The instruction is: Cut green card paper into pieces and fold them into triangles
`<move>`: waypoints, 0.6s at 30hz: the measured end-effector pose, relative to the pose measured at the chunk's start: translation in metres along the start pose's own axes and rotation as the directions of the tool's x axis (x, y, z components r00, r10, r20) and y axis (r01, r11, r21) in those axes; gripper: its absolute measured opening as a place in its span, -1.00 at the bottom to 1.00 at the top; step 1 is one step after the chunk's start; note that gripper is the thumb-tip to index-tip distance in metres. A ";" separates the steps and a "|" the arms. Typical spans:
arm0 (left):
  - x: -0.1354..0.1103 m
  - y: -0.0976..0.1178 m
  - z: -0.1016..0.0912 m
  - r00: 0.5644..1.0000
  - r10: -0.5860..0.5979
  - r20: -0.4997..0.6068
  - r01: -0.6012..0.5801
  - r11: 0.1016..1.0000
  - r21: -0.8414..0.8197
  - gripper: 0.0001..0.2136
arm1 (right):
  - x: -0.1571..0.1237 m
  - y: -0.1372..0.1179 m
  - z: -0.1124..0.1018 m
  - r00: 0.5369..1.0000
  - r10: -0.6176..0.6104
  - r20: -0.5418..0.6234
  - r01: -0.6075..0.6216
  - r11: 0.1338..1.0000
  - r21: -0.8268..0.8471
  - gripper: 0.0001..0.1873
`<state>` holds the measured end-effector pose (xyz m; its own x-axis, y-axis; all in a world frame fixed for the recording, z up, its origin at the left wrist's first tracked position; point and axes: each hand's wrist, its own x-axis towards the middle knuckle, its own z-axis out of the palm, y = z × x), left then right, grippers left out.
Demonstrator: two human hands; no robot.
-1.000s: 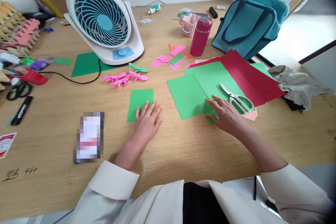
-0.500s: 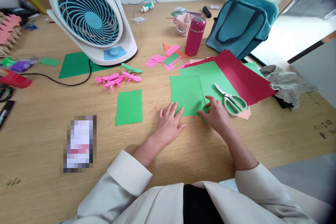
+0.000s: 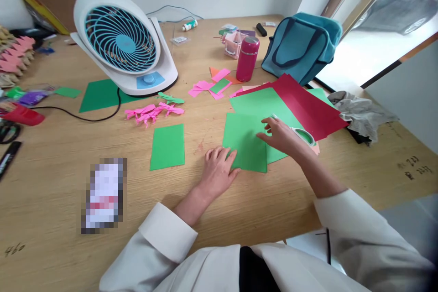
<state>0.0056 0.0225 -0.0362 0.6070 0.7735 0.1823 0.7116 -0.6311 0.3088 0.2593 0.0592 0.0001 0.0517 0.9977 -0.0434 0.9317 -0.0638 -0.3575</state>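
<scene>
A green paper sheet lies flat on the table in front of me. My left hand rests at its lower left edge, fingers spread and touching the paper. Over the sheet's right edge is my right hand, thumb and fingers apart with nothing between them. Behind that hand, white-handled scissors are partly hidden; they lie on a larger light green sheet. A smaller green paper piece lies to the left of my left hand.
Red sheets lie under the light green one. A teal bag, a magenta bottle and a white fan stand farther back. Pink folded paper figures lie near the fan. A blurred-out rectangular object is at left.
My right hand has moved up and away from the sheet's lower right corner. The sheet's lower part now extends farther toward me. My left hand stays at its edge. The view has shifted slightly.
</scene>
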 end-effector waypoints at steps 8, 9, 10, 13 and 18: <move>-0.002 -0.002 -0.001 1.000 0.018 -0.024 -0.018 1.000 0.007 -0.58 | 0.067 0.007 0.006 1.000 -0.009 0.025 0.013 0.989 -0.149 -0.51; -0.002 -0.002 -0.001 1.000 0.016 -0.024 -0.016 1.000 0.005 -0.59 | 0.069 0.009 0.007 0.999 -0.011 0.034 0.016 0.989 -0.150 -0.51; -0.002 -0.002 -0.001 1.000 0.015 -0.024 -0.015 1.000 0.003 -0.59 | 0.069 0.010 0.007 0.999 -0.007 0.040 0.013 0.989 -0.150 -0.50; -0.001 -0.002 -0.002 1.000 0.019 -0.018 -0.019 1.000 0.002 -0.59 | 0.070 0.014 0.006 0.999 0.016 0.049 -0.009 0.989 -0.148 -0.41; -0.006 0.000 -0.003 0.999 0.040 -0.028 -0.038 0.998 0.050 -0.65 | 0.072 0.013 0.004 0.997 0.003 0.077 0.010 0.987 -0.158 -0.46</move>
<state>0.0013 0.0183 -0.0347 0.6244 0.7493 0.2206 0.7049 -0.6622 0.2542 0.2738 0.1301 -0.0113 0.0263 0.9929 -0.1159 0.9772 -0.0499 -0.2062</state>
